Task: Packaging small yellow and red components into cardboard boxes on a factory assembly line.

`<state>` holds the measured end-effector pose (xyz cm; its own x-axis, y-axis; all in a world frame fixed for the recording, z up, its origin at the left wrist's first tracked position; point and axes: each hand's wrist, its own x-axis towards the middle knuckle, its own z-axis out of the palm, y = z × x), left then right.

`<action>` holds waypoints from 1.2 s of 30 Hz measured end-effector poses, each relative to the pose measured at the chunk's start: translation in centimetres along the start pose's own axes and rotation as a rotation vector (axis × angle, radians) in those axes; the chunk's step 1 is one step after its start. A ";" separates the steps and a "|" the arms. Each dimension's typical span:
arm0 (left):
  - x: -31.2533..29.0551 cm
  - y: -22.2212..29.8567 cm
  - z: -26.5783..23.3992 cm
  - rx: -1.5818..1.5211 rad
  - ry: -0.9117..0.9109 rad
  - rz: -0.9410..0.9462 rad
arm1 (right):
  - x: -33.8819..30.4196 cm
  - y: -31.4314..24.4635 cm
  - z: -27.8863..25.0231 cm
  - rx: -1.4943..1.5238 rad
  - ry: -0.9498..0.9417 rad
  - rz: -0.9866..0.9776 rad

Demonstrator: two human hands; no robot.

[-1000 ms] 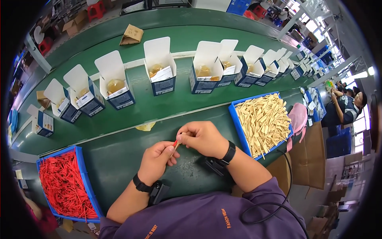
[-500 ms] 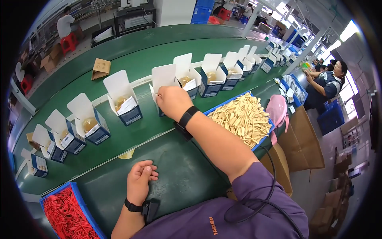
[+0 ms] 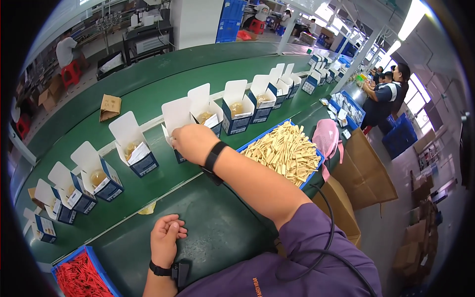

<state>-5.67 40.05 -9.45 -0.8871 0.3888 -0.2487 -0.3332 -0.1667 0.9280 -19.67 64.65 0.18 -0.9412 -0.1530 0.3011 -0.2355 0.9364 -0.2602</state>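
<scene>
Right hand [image 3: 194, 143] over a blue-and-white box [image 3: 179, 157], raised lid [image 3: 177, 115] just beyond, fingertips hidden, cannot tell whether pinching.

Fisheye worn on the head, looking down past the wearer's own arms.
From here I'd say it peers forward and steeply down, being the left of two cameras side by side. The purple shirt [image 3: 222, 277] is nearest, along the lower edge; the left hand [image 3: 166, 236] and right hand [image 3: 195, 143] come a little farther out, and the green belt [image 3: 153, 185] slants across beyond, bowed by the lens. The view reaches deep into the room, up to a ceiling lamp [image 3: 413, 20] at upper right.
</scene>
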 end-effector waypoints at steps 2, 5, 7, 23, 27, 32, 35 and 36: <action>-0.8 0.1 -1.0 -0.015 0.058 0.003 | -2.0 -0.7 -0.9 0.122 0.154 -0.138; -1.4 -0.4 -2.2 -0.006 0.052 0.022 | -6.0 2.2 -2.6 0.133 0.064 -0.018; -0.1 -1.7 -2.3 -0.020 -0.042 0.010 | -9.9 7.8 -5.1 -0.037 -0.113 0.190; -22.9 10.0 -14.0 0.747 0.859 0.224 | -14.6 14.2 -5.5 -0.171 -0.028 0.125; -24.4 11.4 -16.1 1.214 1.043 0.153 | -13.6 15.8 -5.5 -0.240 0.110 0.081; -20.0 15.1 -17.2 0.878 0.860 0.225 | -13.3 16.4 -6.0 -0.172 0.271 0.172; -13.4 16.3 -19.4 0.954 0.866 0.103 | -13.5 14.6 -6.7 0.048 0.524 0.203; -11.1 15.5 -20.9 1.048 0.900 0.070 | -13.6 13.1 -6.8 0.053 0.533 0.199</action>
<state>-7.68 14.27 1.90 -0.9243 -0.3717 0.0873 -0.2419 0.7471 0.6192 -8.28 81.19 -1.05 -0.7194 0.2178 0.6596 -0.0912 0.9117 -0.4006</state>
